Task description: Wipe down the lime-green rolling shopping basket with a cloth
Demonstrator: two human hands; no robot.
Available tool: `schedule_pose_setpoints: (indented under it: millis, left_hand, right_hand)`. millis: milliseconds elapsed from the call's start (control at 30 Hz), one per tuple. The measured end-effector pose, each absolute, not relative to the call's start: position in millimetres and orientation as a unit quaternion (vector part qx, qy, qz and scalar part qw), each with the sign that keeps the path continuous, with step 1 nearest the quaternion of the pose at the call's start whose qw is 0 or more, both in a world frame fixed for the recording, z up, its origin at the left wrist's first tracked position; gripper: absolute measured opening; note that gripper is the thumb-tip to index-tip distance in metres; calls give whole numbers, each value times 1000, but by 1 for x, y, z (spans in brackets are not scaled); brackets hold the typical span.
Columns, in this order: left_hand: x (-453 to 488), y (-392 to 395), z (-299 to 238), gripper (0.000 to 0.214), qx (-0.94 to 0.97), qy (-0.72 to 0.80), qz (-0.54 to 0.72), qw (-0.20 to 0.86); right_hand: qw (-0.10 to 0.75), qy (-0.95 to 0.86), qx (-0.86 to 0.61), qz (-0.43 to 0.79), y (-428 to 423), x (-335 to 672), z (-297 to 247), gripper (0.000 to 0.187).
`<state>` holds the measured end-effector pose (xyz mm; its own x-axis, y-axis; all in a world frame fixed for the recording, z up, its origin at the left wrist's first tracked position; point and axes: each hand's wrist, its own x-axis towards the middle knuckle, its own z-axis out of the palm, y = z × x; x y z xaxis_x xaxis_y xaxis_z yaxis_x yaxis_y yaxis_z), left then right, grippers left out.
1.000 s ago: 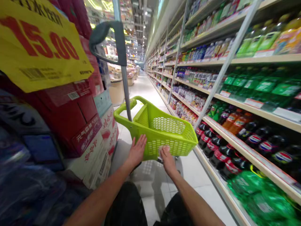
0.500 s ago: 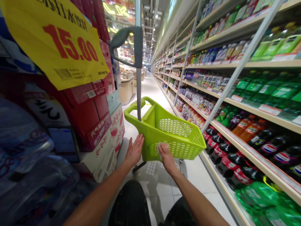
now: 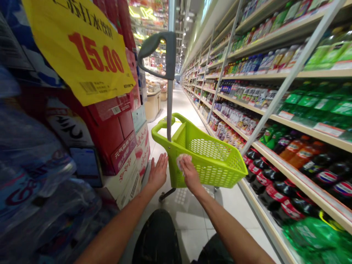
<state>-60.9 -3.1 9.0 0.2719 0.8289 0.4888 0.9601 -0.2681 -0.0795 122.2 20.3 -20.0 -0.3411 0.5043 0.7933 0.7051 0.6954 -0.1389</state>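
Observation:
A lime-green shopping basket (image 3: 217, 161) with perforated sides stands in front of me on wheels. Its grey pole (image 3: 169, 110) rises to a dark grey handle (image 3: 158, 55). My right hand (image 3: 191, 174) grips a crumpled whitish wipe (image 3: 180, 160) and presses it on the basket's near side, close to the solid end. At the basket's left end, my left hand (image 3: 158, 170) has its fingers stretched out and pointing up. Whether its fingertips touch the plastic, I cannot tell.
Shelves of bottled drinks (image 3: 291, 126) line the right side. On the left are stacked drink cartons (image 3: 110, 135), a yellow price sign (image 3: 90, 55), wrapped water bottles (image 3: 35, 183) and a phone (image 3: 86, 166). White floor tiles (image 3: 189, 216) run along the aisle.
My right hand has moved the wipe up and left along the basket's side. My left hand stays by the left end, fingers still extended. The view has shifted slightly.

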Motion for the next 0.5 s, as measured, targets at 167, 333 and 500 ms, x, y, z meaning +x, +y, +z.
schedule_pose_setpoints:
  millis: [167,333,500]
  left_hand:
    - [-64,-1,13,69,-768,-585,-183,183]
    - [-75,-4,14,71,-758,-605,-171,171]
    - [-80,2,18,71,-731,-631,-189,179]
  right_hand:
    - [425,-818,-366,-129,37,103,-1,39]
    - [359,-851,-368,-105,21,102,-31,38]
    - [423,-833,-336,-121,36,69,28,44]
